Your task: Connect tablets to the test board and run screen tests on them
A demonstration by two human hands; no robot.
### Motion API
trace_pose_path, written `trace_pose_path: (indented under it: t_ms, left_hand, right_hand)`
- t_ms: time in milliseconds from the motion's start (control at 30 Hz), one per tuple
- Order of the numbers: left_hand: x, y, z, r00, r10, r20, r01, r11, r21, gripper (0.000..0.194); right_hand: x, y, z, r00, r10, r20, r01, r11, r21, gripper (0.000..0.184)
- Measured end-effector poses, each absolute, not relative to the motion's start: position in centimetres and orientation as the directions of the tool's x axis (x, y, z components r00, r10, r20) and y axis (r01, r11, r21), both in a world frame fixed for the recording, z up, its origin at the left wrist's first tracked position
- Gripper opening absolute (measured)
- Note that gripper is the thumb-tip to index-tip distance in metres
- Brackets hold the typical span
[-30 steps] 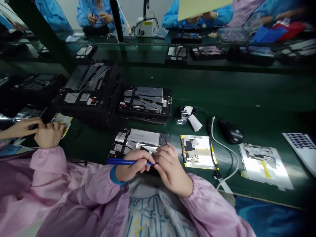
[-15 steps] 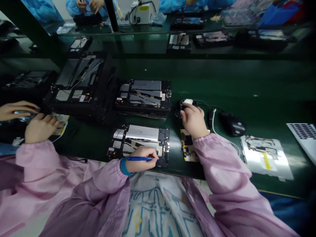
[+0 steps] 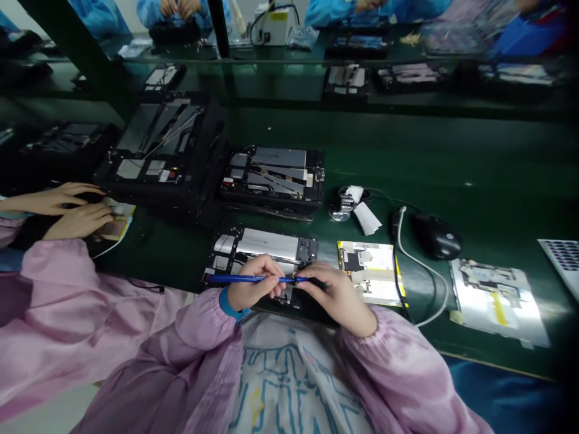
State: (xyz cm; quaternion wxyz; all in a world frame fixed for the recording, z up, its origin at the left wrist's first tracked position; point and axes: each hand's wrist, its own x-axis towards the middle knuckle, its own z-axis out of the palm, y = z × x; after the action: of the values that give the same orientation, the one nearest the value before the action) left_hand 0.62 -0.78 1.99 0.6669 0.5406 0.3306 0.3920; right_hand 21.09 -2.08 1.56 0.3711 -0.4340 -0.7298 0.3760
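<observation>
My left hand [image 3: 256,282], with a blue band at its wrist, grips a blue pen [image 3: 226,278] held level across my front. The fingertips of my right hand [image 3: 332,292] close on the pen's dark right end; whether that is a cap I cannot tell. Both hands are over an opened tablet-like device [image 3: 266,243] with silver battery panels, which they partly cover. To the right of my right hand lies a yellow-edged panel [image 3: 375,265] with a cable across its right side.
Behind the device stand a low stack of similar units [image 3: 275,175] and a taller stack [image 3: 156,144]. A small metal-based item [image 3: 341,208] with white paper, a black mouse [image 3: 438,236], a silver panel [image 3: 502,301] and a keyboard [image 3: 561,262] are rightward. A co-worker's hands [image 3: 76,211] work at left.
My right hand has left the small metal-based item and come down-left to the pen's end. My left hand has turned the pen level. The view has shifted slightly.
</observation>
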Motion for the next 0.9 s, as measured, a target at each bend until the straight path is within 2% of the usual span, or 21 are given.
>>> trace_pose_path:
  t_ms: [133, 267, 367, 433, 500, 533, 567, 633, 733, 833, 900]
  left_hand:
    - [0.8, -0.9, 1.8, 0.533, 0.846, -0.018, -0.090, 0.078, 0.993, 0.019]
    - [0.6, -0.8, 2.4, 0.557, 0.828, 0.064, 0.063, -0.119, 0.991, 0.016]
    - [-1.3, -0.5, 3.9, 0.551, 0.833, 0.050, 0.231, -0.210, 0.950, 0.013]
    - [-3.7, -0.3, 4.8, 0.386, 0.922, 0.021, 0.328, -0.158, 0.931, 0.016]
    - [-6.5, -0.1, 4.9, -0.011, 0.997, 0.080, 0.401, -0.069, 0.914, 0.023]
    - [-7.8, 0.0, 4.6, -0.191, 0.975, 0.116, 0.380, -0.036, 0.924, 0.023]
    - [-8.9, -0.1, 4.1, -0.299, 0.948, 0.107, 0.327, -0.003, 0.945, 0.024]
    - [-10.2, -0.3, 2.9, -0.363, 0.932, 0.007, 0.214, 0.075, 0.974, 0.030]
    - [-9.8, -1.1, 1.5, -0.356, 0.931, -0.083, 0.097, 0.125, 0.987, 0.033]
    - [-7.7, -1.4, 1.5, -0.322, 0.945, -0.047, -0.041, 0.036, 0.999, 0.029]
    - [-6.3, -1.1, 1.9, -0.243, 0.970, -0.010, -0.170, -0.032, 0.985, 0.032]
  right_hand:
    - [20.4, -2.4, 1.7, -0.344, 0.913, 0.218, 0.311, 0.330, -0.891, 0.016]
    - [19.3, -3.0, 2.1, -0.401, 0.901, 0.167, 0.313, 0.306, -0.899, 0.026]
    - [19.3, -3.4, 1.8, -0.375, 0.903, 0.211, 0.402, 0.363, -0.841, 0.026]
    - [19.8, -3.6, 1.0, -0.197, 0.948, 0.248, 0.574, 0.317, -0.755, 0.037]
    - [20.3, -3.7, -0.3, -0.020, 0.975, 0.223, 0.715, 0.170, -0.678, 0.054]
    - [20.4, -3.8, -1.1, 0.009, 0.983, 0.184, 0.744, 0.116, -0.658, 0.060]
    - [20.3, -3.9, -1.8, -0.003, 0.991, 0.136, 0.749, 0.092, -0.656, 0.065]
    - [19.9, -4.3, -3.0, -0.071, 0.996, 0.054, 0.704, 0.088, -0.705, 0.074]
    - [19.3, -5.0, -2.9, -0.064, 0.998, -0.012, 0.510, 0.022, -0.860, 0.081]
    - [20.7, -4.7, -0.3, 0.072, 0.994, -0.079, 0.185, -0.091, -0.978, 0.078]
    - [23.0, -3.3, 2.1, 0.158, 0.979, -0.132, -0.019, -0.131, -0.991, 0.076]
